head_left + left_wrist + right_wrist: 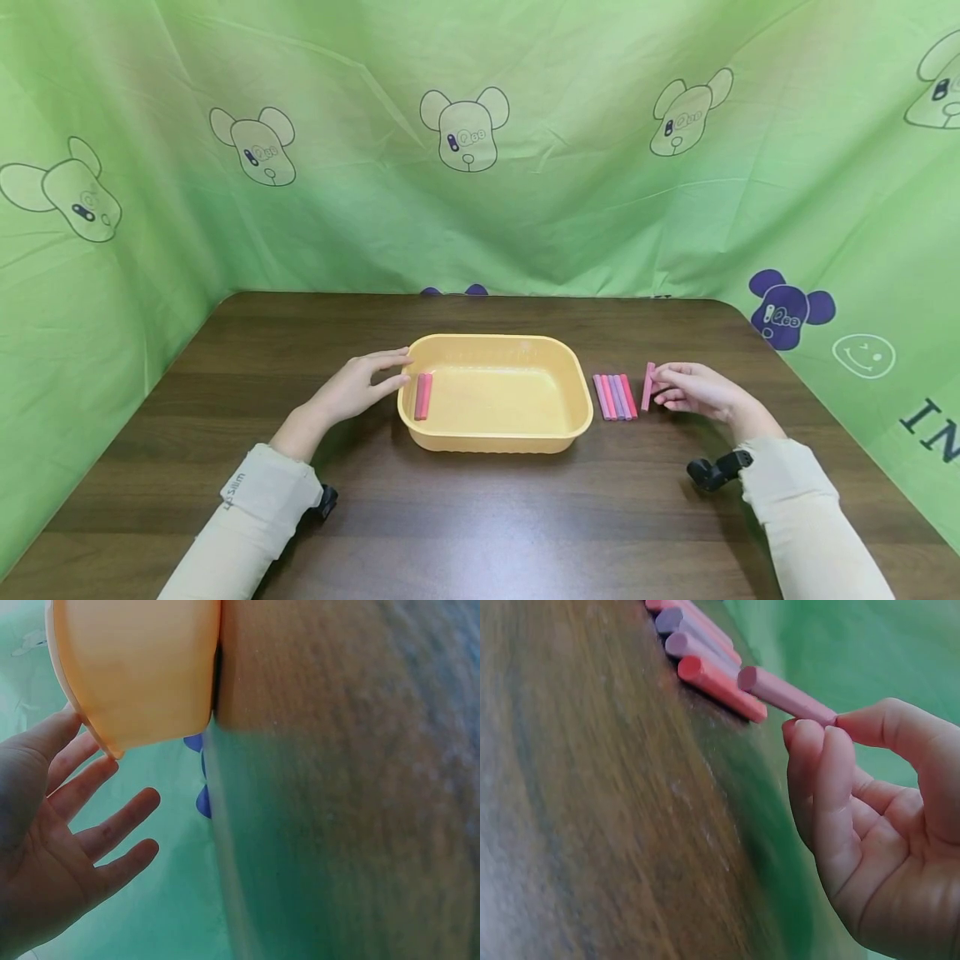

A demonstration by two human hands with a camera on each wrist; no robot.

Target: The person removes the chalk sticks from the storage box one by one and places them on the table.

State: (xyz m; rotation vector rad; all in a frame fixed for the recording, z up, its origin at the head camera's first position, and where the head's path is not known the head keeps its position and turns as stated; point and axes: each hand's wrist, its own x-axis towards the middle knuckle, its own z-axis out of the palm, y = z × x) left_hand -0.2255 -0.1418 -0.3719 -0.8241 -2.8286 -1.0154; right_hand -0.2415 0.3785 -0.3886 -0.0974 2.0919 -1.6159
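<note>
Pink stick [648, 386] pinched near one end btwn thumb & fingertips of R hand [693, 390]; it's just to the R of a side-by-side row of pink, purple & red sticks [615, 397] on the tbl. Yellow plastic tray [495, 444] sits L of the row, w/ pair of sticks [423, 396], pink & red, inside at its L end. L hand [365, 383] at tray's L rim, fingers spread & mostly straight, touching it, no grip. Dk wood tbl [480, 517] under all; green cloth [555, 217] w/ bear heads behind.
</note>
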